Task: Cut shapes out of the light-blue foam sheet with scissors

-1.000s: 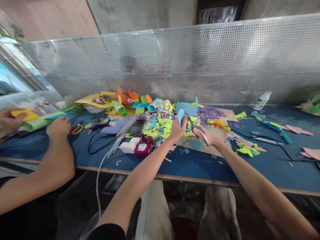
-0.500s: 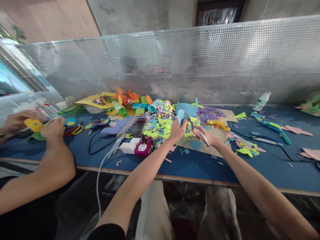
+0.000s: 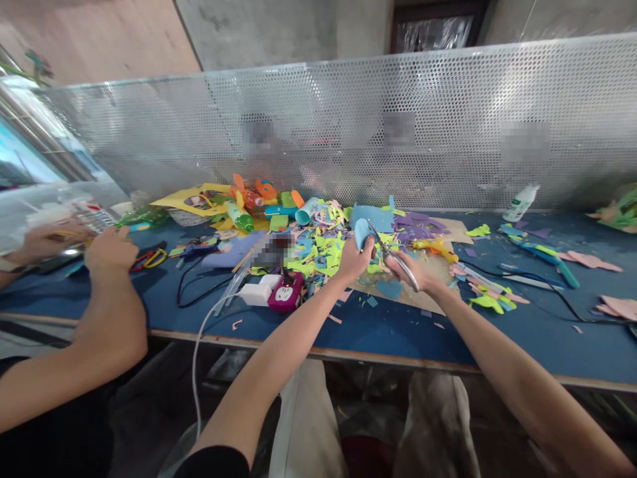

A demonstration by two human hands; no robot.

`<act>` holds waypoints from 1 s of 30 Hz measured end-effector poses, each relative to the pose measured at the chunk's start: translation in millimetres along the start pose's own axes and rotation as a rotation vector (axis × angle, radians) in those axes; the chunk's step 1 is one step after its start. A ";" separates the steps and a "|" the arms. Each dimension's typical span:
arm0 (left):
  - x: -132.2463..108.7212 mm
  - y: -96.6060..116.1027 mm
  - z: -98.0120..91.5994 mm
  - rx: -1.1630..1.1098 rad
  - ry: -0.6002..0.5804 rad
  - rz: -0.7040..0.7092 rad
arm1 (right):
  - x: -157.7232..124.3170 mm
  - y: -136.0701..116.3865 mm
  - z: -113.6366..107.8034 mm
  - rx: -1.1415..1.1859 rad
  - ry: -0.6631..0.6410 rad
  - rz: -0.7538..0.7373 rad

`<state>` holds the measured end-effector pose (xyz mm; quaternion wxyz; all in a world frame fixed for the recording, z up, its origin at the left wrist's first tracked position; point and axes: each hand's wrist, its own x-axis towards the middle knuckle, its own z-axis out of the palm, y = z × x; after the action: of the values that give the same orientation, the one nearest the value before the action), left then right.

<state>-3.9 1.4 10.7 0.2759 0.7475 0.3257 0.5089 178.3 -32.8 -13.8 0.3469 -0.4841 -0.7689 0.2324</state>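
Observation:
Light blue paper (image 3: 362, 232) is pinched in my left hand (image 3: 355, 257), over the heap of scraps. The fingers of my right hand (image 3: 409, 269) are wrapped round the handles of metal scissors (image 3: 409, 277). The scissor blades point up and left, close beside the right edge of the paper. Whether they touch it is too small to tell. Green and pink scraps (image 3: 323, 249) lie behind and left of my hands, and a brown sheet (image 3: 428, 292) lies beneath them on the blue table (image 3: 348, 338).
At the left, a person's hands (image 3: 110, 249) work near red-and-yellow scissors (image 3: 149, 257). A magenta power socket (image 3: 286, 292) with a white cable sits left of my forearm. Yellow glue gun (image 3: 435, 249) and white bottle (image 3: 521, 202) are to the right. A perforated metal screen (image 3: 348, 133) stands behind.
The neighbouring person's hands have shifted, and the orange-yellow paper piece they held is now mostly out of sight. My own hands, the blue paper and the scissors are nearly unchanged.

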 end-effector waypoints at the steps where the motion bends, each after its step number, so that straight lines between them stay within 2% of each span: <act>1: -0.1 0.4 -0.1 -0.010 -0.006 0.001 | -0.4 -1.6 -0.8 -0.006 0.003 0.002; 8: -0.1 5.1 -1.5 -0.092 -0.036 -0.002 | -1.1 -8.6 -3.9 -0.011 0.033 0.046; 13: 2.9 0.5 0.0 -0.142 -0.040 -0.063 | 2.3 -3.6 -2.5 -0.047 0.189 0.106; 18: 8.3 -4.6 -1.9 -0.142 -0.019 -0.085 | 7.0 3.4 -3.7 0.074 0.324 0.123; 20: 9.5 -4.5 -3.1 -0.154 -0.071 -0.086 | 9.6 7.2 -4.2 0.154 0.354 0.143; 23: 9.0 -4.1 -3.2 -0.135 -0.219 -0.087 | 13.9 13.5 -4.9 0.309 0.413 0.175; 27: 6.4 -6.6 -1.3 -0.066 -0.396 -0.111 | 18.5 21.3 -6.4 0.492 0.495 0.135; 30: 5.6 -10.2 -0.4 0.015 -0.490 -0.113 | 20.0 25.7 -7.7 0.518 0.524 0.094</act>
<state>-4.8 12.2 6.5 0.3689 0.8312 0.2941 0.2941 193.4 -3.7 -20.5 0.6318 -0.4584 -0.5466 0.3031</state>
